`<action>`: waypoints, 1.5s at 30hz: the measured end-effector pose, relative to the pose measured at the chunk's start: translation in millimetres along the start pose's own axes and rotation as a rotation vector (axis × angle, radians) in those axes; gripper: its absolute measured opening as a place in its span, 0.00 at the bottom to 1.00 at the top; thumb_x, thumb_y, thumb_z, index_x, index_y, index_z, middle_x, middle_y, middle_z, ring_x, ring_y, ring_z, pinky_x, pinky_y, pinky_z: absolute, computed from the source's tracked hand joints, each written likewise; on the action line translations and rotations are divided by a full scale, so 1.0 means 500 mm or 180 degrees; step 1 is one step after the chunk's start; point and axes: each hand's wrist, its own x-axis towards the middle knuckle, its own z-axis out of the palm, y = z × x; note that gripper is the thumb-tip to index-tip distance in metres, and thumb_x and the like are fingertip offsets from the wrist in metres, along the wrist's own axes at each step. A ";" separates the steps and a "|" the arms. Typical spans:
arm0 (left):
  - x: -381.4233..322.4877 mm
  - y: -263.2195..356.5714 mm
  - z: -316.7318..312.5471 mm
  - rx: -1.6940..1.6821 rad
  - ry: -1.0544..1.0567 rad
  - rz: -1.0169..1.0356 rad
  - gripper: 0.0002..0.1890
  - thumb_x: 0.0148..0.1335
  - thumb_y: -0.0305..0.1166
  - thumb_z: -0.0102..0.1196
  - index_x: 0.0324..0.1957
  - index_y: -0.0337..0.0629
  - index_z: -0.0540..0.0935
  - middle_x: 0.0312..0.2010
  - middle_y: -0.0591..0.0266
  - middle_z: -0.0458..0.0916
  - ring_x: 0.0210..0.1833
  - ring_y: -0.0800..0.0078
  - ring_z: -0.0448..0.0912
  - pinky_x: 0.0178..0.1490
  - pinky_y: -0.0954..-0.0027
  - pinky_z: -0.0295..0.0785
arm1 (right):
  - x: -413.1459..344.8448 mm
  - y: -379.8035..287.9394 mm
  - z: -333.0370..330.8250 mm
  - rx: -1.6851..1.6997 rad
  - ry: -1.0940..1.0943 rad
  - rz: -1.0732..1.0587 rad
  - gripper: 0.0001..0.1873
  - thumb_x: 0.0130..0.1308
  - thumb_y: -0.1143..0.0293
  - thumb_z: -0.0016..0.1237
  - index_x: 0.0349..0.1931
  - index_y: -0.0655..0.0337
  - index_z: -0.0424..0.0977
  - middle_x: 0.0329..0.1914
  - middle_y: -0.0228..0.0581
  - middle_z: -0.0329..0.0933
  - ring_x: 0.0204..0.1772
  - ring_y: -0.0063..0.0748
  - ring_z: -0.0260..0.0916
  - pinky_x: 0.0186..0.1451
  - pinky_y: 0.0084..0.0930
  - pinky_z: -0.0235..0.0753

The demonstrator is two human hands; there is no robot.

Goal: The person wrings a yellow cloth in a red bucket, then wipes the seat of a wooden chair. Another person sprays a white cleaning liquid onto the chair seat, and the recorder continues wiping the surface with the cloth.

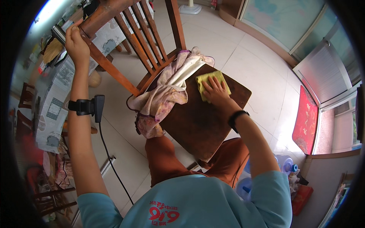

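A wooden chair stands before me, its slatted backrest (142, 37) rising at the upper left. At the backrest's top corner, my left hand (77, 45) grips the wood. My right hand (216, 90) presses a folded yellow cloth (203, 78) against the dark wooden seat (199, 122), fingers spread over its top. Bunched along the rear of the seat lies a floral fabric cover (168, 91) with purple edging. Part of it hangs over the left side. Dark stains and worn patches mark the seat's surface.
To the left is a table with a patterned tablecloth (57, 108); more wooden chairs (24, 122) stand beyond it. Large plastic water bottles (285, 165) sit at the lower right by a red box (302, 199). A red mat (306, 122) lies before the doorway. A black cable (109, 159) hangs from my left wrist.
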 end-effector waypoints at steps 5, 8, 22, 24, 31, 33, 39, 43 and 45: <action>0.006 -0.008 -0.003 0.0026 0.0030 0.0042 0.16 0.67 0.32 0.38 0.43 0.38 0.81 0.26 0.74 0.69 0.27 0.84 0.63 0.33 0.81 0.60 | 0.087 -0.044 -0.036 0.0137 -0.0553 0.0403 0.31 0.66 0.50 0.35 0.68 0.43 0.50 0.75 0.41 0.40 0.76 0.48 0.35 0.70 0.58 0.43; 0.004 -0.018 -0.008 -0.0021 0.0008 0.0018 0.16 0.67 0.32 0.39 0.43 0.38 0.81 0.26 0.74 0.71 0.27 0.84 0.63 0.33 0.81 0.61 | 0.010 -0.068 -0.027 -0.0402 -0.0197 -0.0474 0.36 0.59 0.55 0.47 0.68 0.46 0.51 0.73 0.45 0.45 0.74 0.49 0.43 0.65 0.59 0.55; -0.003 -0.010 -0.002 -0.0125 -0.0005 0.0087 0.16 0.69 0.34 0.38 0.43 0.39 0.81 0.24 0.76 0.65 0.27 0.84 0.60 0.32 0.81 0.59 | -0.098 0.104 -0.009 -0.0008 0.0086 0.1047 0.30 0.67 0.49 0.34 0.68 0.42 0.52 0.73 0.42 0.46 0.75 0.47 0.39 0.69 0.57 0.43; -0.006 -0.012 0.001 -0.0078 0.0002 0.0099 0.16 0.69 0.34 0.38 0.43 0.39 0.80 0.25 0.75 0.65 0.27 0.84 0.60 0.33 0.81 0.59 | -0.034 0.094 -0.006 0.0009 -0.0177 0.1205 0.31 0.67 0.48 0.32 0.69 0.42 0.49 0.75 0.41 0.41 0.76 0.47 0.34 0.70 0.59 0.40; -0.004 -0.009 -0.008 0.0047 0.0027 0.0088 0.16 0.68 0.33 0.38 0.43 0.39 0.80 0.25 0.74 0.66 0.27 0.84 0.61 0.32 0.81 0.59 | 0.015 -0.116 -0.018 0.0214 -0.0346 -0.0011 0.31 0.67 0.50 0.35 0.68 0.47 0.51 0.74 0.42 0.42 0.76 0.47 0.34 0.70 0.59 0.40; 0.001 -0.009 -0.004 -0.0042 0.0043 0.0065 0.16 0.68 0.33 0.38 0.43 0.39 0.81 0.24 0.74 0.67 0.25 0.84 0.61 0.31 0.81 0.58 | -0.043 -0.153 -0.012 0.0144 -0.0073 -0.0475 0.29 0.65 0.52 0.39 0.66 0.44 0.56 0.73 0.41 0.47 0.75 0.47 0.40 0.70 0.58 0.44; -0.004 -0.019 0.005 -0.0089 0.0119 0.0194 0.15 0.68 0.34 0.39 0.43 0.41 0.81 0.22 0.74 0.70 0.22 0.85 0.61 0.26 0.80 0.58 | -0.260 -0.145 -0.050 0.1315 -0.0511 -0.0946 0.25 0.62 0.70 0.40 0.61 0.44 0.63 0.69 0.35 0.56 0.74 0.37 0.44 0.72 0.50 0.44; 0.000 -0.024 0.006 0.0054 0.0167 0.0268 0.15 0.68 0.36 0.40 0.42 0.46 0.82 0.20 0.72 0.72 0.21 0.84 0.64 0.26 0.78 0.61 | -0.314 -0.064 -0.131 0.3068 -0.1151 0.1299 0.17 0.67 0.70 0.39 0.55 0.60 0.67 0.45 0.41 0.76 0.47 0.39 0.74 0.53 0.31 0.72; 0.002 -0.032 0.001 0.0152 0.0164 0.0378 0.15 0.68 0.37 0.40 0.42 0.47 0.82 0.19 0.71 0.72 0.20 0.82 0.65 0.26 0.77 0.61 | -0.326 -0.009 -0.124 0.5005 -0.0445 0.1558 0.17 0.70 0.66 0.38 0.54 0.65 0.66 0.43 0.38 0.75 0.45 0.32 0.74 0.47 0.32 0.76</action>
